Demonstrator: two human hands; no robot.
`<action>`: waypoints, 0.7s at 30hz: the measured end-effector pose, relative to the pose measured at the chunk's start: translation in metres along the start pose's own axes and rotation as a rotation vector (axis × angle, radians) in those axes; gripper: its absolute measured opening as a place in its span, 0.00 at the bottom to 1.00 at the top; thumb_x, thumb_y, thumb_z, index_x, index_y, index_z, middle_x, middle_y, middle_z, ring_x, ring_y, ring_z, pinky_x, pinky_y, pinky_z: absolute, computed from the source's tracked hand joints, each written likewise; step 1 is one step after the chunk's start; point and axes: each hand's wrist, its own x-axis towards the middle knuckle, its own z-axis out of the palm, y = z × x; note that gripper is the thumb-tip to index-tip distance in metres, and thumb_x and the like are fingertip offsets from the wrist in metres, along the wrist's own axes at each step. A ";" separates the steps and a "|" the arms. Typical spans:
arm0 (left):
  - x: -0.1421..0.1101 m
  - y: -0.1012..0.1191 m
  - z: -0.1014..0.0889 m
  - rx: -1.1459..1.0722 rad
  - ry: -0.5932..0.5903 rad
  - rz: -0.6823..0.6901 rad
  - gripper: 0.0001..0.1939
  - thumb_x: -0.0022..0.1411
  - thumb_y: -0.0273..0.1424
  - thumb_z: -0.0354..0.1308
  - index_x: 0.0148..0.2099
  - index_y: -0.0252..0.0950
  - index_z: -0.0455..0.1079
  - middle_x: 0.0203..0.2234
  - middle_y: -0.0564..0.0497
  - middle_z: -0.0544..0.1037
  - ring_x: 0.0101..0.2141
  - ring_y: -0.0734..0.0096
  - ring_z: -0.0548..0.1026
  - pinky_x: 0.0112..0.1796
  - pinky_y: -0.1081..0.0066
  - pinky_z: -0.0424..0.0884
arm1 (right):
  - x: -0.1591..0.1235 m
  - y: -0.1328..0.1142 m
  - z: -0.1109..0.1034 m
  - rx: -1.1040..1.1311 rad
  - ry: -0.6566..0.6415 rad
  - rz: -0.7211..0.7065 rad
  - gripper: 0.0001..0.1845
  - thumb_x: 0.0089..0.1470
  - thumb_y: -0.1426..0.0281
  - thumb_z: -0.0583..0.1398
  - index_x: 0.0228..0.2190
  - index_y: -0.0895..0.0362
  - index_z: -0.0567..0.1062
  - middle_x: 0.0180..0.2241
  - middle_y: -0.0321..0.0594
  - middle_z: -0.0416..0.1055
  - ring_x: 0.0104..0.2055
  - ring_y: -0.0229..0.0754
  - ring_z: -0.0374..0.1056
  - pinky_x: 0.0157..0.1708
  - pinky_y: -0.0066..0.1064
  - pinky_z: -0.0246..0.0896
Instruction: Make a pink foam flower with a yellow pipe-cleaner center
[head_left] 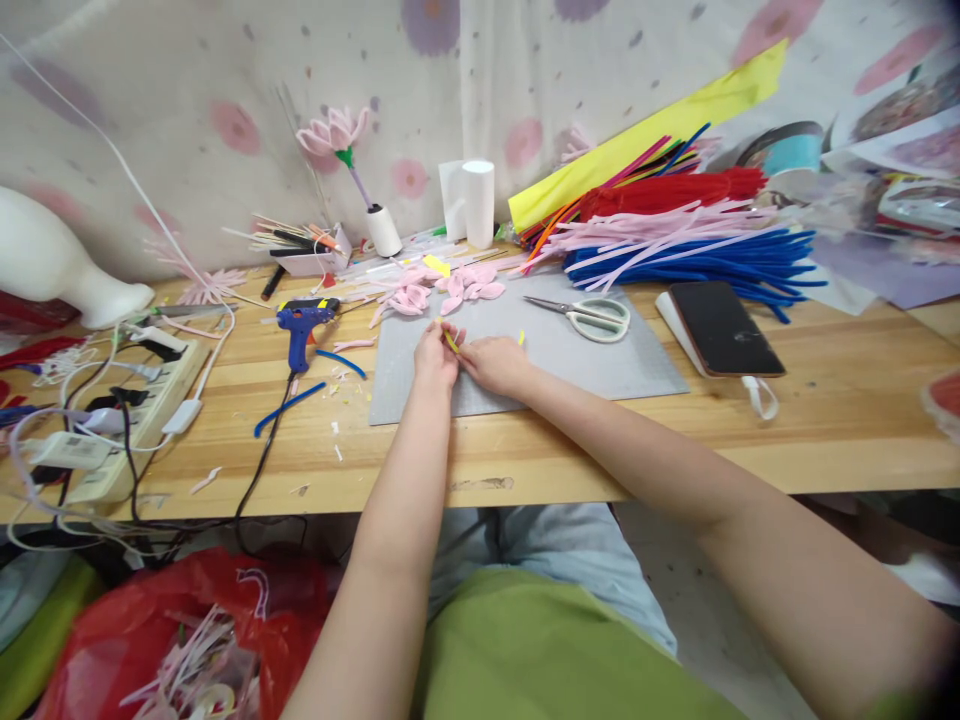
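Observation:
Over the grey cutting mat (645, 370), my left hand (435, 358) is closed on a short yellow pipe cleaner (451, 341). The fingers of my right hand (495, 364) pinch at its lower end, close beside the left fingertips. Another bit of yellow (521, 338) shows just behind my right hand; whether it is joined to the held piece is hidden. Pink pipe-cleaner petals (409, 298) lie on the mat's back edge beyond my hands. A pair of scissors (596, 318) rests on the mat to the right.
A blue glue gun (304, 330) stands left of the mat, its cord hanging over the table edge. Bundled pipe cleaners (697, 260) and a phone (724, 325) are at right. A pink flower (337, 135) rises at the back. A power strip (131, 440) lies far left.

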 end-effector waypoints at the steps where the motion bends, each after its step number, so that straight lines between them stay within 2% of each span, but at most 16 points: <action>1: 0.002 0.003 -0.001 -0.012 0.025 0.018 0.12 0.64 0.23 0.48 0.26 0.34 0.60 0.15 0.60 0.65 0.16 0.86 0.63 0.33 0.77 0.69 | -0.002 0.002 -0.002 -0.009 -0.004 -0.016 0.22 0.62 0.64 0.43 0.43 0.57 0.72 0.39 0.48 0.74 0.38 0.47 0.69 0.33 0.33 0.54; 4: 0.006 0.013 -0.005 -0.057 0.099 0.117 0.13 0.64 0.23 0.48 0.25 0.34 0.59 0.15 0.61 0.63 0.15 0.88 0.59 0.31 0.81 0.68 | -0.008 0.011 -0.008 -0.031 0.032 -0.079 0.20 0.61 0.65 0.45 0.39 0.57 0.75 0.38 0.48 0.73 0.40 0.46 0.67 0.34 0.33 0.53; 7: 0.009 0.019 -0.007 -0.088 0.148 0.179 0.13 0.64 0.24 0.48 0.25 0.34 0.59 0.15 0.61 0.63 0.15 0.88 0.60 0.31 0.82 0.68 | -0.012 0.026 -0.016 -0.058 0.101 -0.116 0.18 0.59 0.66 0.49 0.34 0.60 0.77 0.41 0.52 0.71 0.46 0.49 0.63 0.39 0.35 0.53; 10: 0.009 0.018 -0.007 -0.089 0.121 0.192 0.12 0.63 0.24 0.49 0.26 0.34 0.61 0.17 0.60 0.65 0.16 0.88 0.62 0.32 0.81 0.68 | -0.011 0.038 -0.022 0.039 0.097 0.009 0.16 0.57 0.68 0.52 0.32 0.61 0.77 0.39 0.52 0.72 0.45 0.47 0.63 0.40 0.35 0.53; 12: 0.007 0.015 -0.006 -0.070 0.073 0.188 0.10 0.63 0.25 0.50 0.27 0.34 0.62 0.18 0.59 0.68 0.18 0.87 0.65 0.32 0.81 0.68 | -0.007 0.041 -0.024 0.280 0.106 0.158 0.14 0.56 0.69 0.52 0.32 0.60 0.76 0.34 0.47 0.74 0.39 0.43 0.66 0.38 0.32 0.56; 15: 0.004 0.010 -0.005 -0.038 0.031 0.175 0.09 0.62 0.26 0.51 0.28 0.35 0.63 0.19 0.58 0.70 0.21 0.86 0.68 0.35 0.78 0.69 | 0.000 0.034 -0.024 0.883 0.137 0.365 0.11 0.56 0.71 0.52 0.29 0.59 0.74 0.29 0.40 0.74 0.29 0.35 0.67 0.33 0.27 0.60; 18: 0.002 0.008 -0.003 -0.020 0.019 0.180 0.08 0.62 0.25 0.50 0.29 0.35 0.63 0.20 0.57 0.70 0.22 0.84 0.70 0.39 0.75 0.71 | 0.004 0.020 -0.019 1.423 0.142 0.497 0.08 0.55 0.76 0.54 0.27 0.60 0.72 0.25 0.38 0.74 0.23 0.30 0.65 0.30 0.24 0.64; 21: -0.001 0.005 0.000 0.006 0.040 0.220 0.08 0.62 0.25 0.50 0.29 0.35 0.62 0.20 0.58 0.70 0.22 0.84 0.69 0.39 0.74 0.71 | 0.006 0.006 -0.011 1.673 0.126 0.557 0.07 0.53 0.78 0.56 0.25 0.60 0.72 0.22 0.37 0.73 0.21 0.29 0.65 0.27 0.23 0.65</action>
